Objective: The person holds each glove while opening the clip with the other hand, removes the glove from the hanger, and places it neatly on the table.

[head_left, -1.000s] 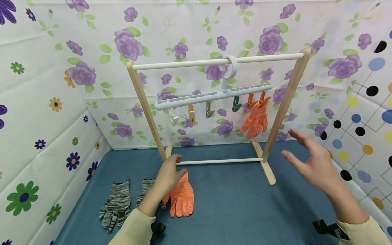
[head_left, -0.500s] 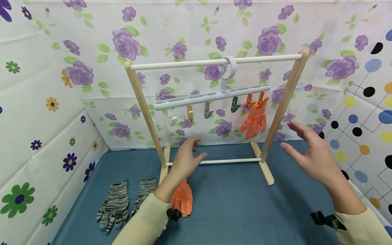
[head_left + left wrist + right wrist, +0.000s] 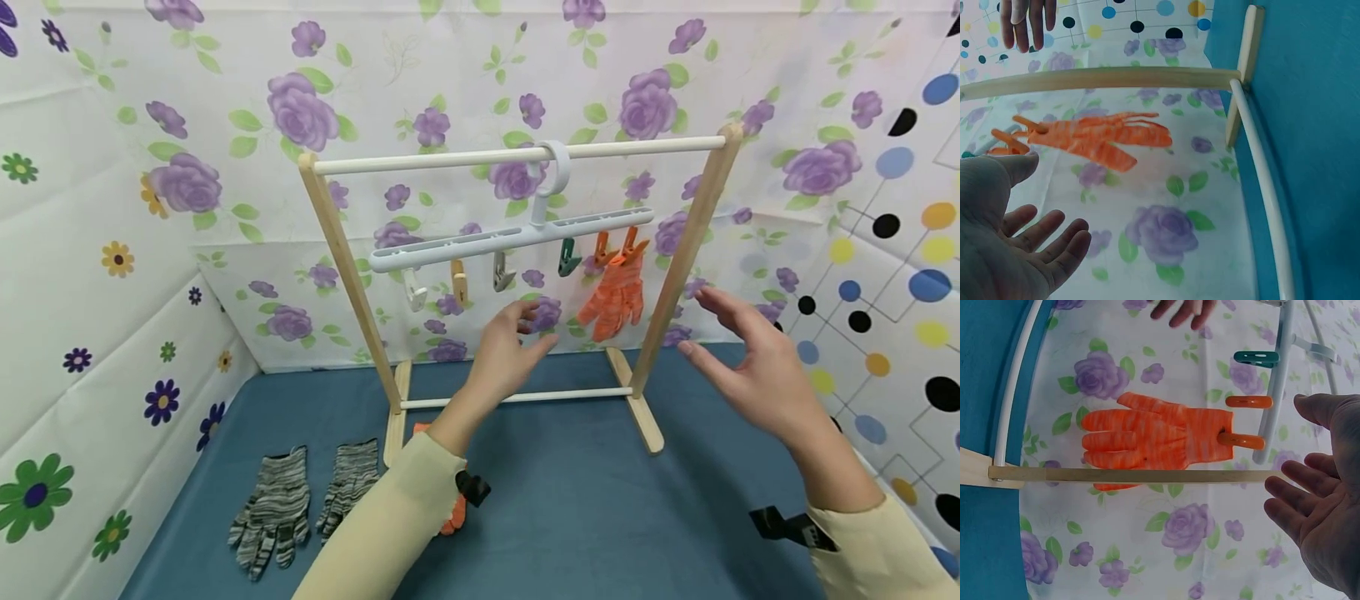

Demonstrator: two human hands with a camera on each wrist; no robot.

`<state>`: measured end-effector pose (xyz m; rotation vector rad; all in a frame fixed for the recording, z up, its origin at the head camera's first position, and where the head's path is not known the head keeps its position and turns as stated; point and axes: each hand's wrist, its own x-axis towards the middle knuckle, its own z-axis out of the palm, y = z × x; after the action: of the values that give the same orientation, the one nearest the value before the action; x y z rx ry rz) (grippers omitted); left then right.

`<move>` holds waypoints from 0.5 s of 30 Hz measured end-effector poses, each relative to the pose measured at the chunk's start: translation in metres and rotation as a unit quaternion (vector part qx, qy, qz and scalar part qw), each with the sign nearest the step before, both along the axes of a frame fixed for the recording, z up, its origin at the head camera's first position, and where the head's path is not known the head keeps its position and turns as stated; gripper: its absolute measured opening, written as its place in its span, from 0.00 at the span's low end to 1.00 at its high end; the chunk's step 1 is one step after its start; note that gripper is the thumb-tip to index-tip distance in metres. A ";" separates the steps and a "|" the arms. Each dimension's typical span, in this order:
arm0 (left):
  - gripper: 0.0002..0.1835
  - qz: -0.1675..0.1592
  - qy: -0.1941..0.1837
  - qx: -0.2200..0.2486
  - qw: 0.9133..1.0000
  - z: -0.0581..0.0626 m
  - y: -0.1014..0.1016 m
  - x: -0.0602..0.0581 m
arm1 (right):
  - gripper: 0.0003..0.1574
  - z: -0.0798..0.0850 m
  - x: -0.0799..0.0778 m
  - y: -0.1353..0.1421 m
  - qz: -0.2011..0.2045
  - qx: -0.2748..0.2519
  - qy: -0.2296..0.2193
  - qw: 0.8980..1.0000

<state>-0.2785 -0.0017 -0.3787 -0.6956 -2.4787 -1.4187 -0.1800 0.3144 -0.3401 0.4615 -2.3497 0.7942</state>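
Observation:
A wooden drying rack [image 3: 341, 250] stands on the blue table top. From its white top rod hangs a white clip hanger [image 3: 510, 237]. An orange glove [image 3: 615, 292] hangs from the orange clip [image 3: 634, 245] at the hanger's right end. My left hand [image 3: 517, 337] is raised, open and empty, just below the hanger's middle clips. My right hand [image 3: 731, 350] hovers open beside the rack's right post, holding nothing. A second orange glove [image 3: 452, 523] lies on the table, mostly hidden by my left sleeve. The wrist views show the hanging glove [image 3: 1097, 134] [image 3: 1154, 437] ahead of each open palm.
Two grey striped gloves [image 3: 273, 508] [image 3: 348, 479] lie flat at the front left of the table. Other clips, white, tan, grey and green [image 3: 567, 257], hang free on the hanger. Flowered walls close in at the left and back, a dotted wall at the right.
My left hand has let go of the orange glove on the table and risen up and to the right towards the hanger. My right hand has drifted slightly up and left.

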 end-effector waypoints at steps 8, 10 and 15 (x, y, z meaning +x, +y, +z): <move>0.29 -0.016 -0.004 0.046 0.999 0.012 0.036 -0.010 | 0.54 0.007 0.003 -0.004 0.003 -0.002 0.002 1.000; 0.29 -0.019 -0.013 0.052 0.998 0.014 0.044 -0.012 | 0.53 0.009 0.003 -0.005 0.002 -0.001 0.004 1.000; 0.31 -0.023 -0.041 0.065 0.997 0.020 0.059 -0.018 | 0.53 0.013 0.002 -0.006 0.006 0.005 0.002 1.000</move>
<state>-0.2961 0.0570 -0.3590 -0.6843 -2.4163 -1.6402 -0.1781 0.3086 -0.3275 0.4802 -2.3498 0.7870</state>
